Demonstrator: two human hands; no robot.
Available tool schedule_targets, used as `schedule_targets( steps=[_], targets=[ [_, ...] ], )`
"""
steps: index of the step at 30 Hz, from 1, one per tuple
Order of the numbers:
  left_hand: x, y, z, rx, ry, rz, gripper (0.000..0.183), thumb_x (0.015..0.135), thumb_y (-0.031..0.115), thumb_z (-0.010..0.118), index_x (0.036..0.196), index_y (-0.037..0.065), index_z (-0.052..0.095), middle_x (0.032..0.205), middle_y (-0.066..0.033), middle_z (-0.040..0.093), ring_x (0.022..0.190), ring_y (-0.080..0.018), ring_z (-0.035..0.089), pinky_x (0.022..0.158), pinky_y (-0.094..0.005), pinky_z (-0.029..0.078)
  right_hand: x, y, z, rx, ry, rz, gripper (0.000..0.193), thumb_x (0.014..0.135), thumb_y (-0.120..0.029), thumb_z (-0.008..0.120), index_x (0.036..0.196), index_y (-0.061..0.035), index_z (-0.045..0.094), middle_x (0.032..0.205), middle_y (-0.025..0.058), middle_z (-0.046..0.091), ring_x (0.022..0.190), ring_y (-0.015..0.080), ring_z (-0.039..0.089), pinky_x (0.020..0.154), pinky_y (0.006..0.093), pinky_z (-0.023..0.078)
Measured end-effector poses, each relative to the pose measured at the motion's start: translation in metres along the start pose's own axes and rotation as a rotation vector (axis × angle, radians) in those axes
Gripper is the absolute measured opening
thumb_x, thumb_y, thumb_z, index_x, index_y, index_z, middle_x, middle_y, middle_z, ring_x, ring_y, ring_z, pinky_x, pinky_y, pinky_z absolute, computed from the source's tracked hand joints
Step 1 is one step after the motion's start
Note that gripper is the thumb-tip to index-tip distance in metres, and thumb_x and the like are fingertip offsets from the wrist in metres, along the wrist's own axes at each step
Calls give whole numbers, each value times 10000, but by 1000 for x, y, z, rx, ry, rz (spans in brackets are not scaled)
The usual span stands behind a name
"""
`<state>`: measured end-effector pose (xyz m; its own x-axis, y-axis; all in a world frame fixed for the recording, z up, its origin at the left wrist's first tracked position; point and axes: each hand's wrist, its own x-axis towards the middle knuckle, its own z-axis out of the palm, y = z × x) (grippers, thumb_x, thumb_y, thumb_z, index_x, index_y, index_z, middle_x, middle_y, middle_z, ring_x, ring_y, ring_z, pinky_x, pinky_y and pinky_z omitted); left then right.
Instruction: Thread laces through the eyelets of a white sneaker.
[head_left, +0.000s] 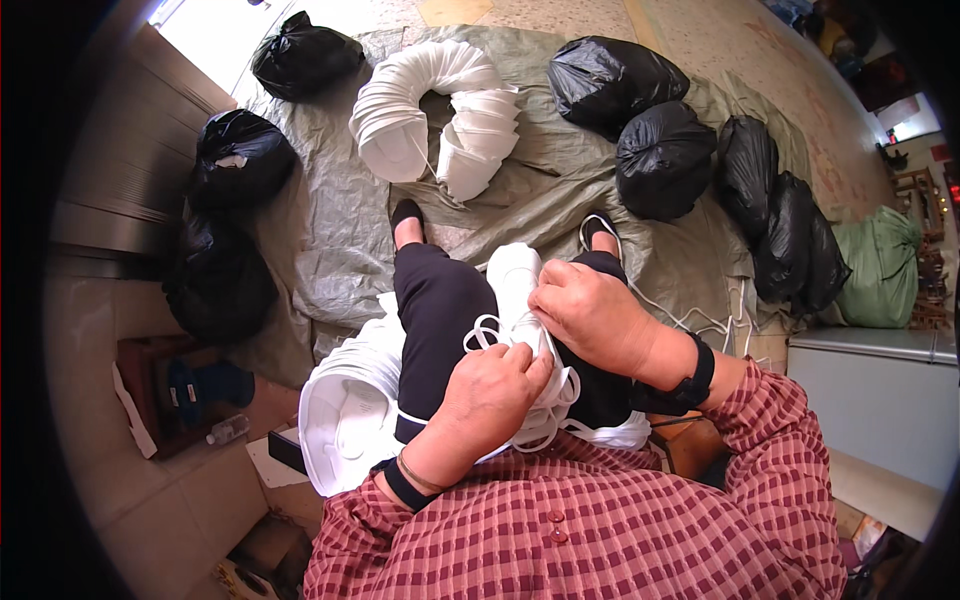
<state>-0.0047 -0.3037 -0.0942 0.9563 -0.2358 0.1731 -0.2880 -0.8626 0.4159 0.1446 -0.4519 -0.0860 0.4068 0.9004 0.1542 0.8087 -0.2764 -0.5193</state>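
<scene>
A white piece that looks like a shoe upper (515, 285) lies across my lap, its rounded end pointing away from me. My right hand (595, 310) is closed on its right side, thumb and fingers pinched together. My left hand (490, 395) is closed just nearer to me, pinching a white lace (484, 332) that stands up in loops beside the fingers. More loose lace loops (550, 425) hang below the hands. The fingertips hide exactly where the lace meets the upper. By my left leg leans a nested stack of similar white uppers (350, 425).
A curved stack of white uppers (430, 85) lies on the grey-green sheet (330, 200) ahead. Black bags (665, 160) sit at both sides, with a green sack (880, 265) far right. White laces (700, 322) trail right of my leg. A clear bottle (228, 430) lies at left.
</scene>
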Motion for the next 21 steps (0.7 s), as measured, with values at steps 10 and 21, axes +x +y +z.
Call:
schedule_targets(
  steps=[10, 21],
  targets=[
    [-1, -5, 3, -121, 49, -39, 335, 741, 62, 692, 1074, 99, 691, 816, -59, 611, 730, -251, 658, 613, -377, 520, 8, 39, 6, 1320, -670, 1009, 163, 954, -190, 684, 975, -30, 709, 646, -89, 434, 498, 13, 322, 438, 190, 227],
    [-19, -8, -10, -210, 77, 6, 327, 731, 56, 694, 1056, 91, 675, 763, -46, 561, 666, -222, 627, 572, -365, 495, -21, 10, 13, 920, -32, 717, 113, 964, -127, 678, 1019, -31, 655, 838, -24, 611, 729, 53, 567, 630, 232, 488]
  ],
)
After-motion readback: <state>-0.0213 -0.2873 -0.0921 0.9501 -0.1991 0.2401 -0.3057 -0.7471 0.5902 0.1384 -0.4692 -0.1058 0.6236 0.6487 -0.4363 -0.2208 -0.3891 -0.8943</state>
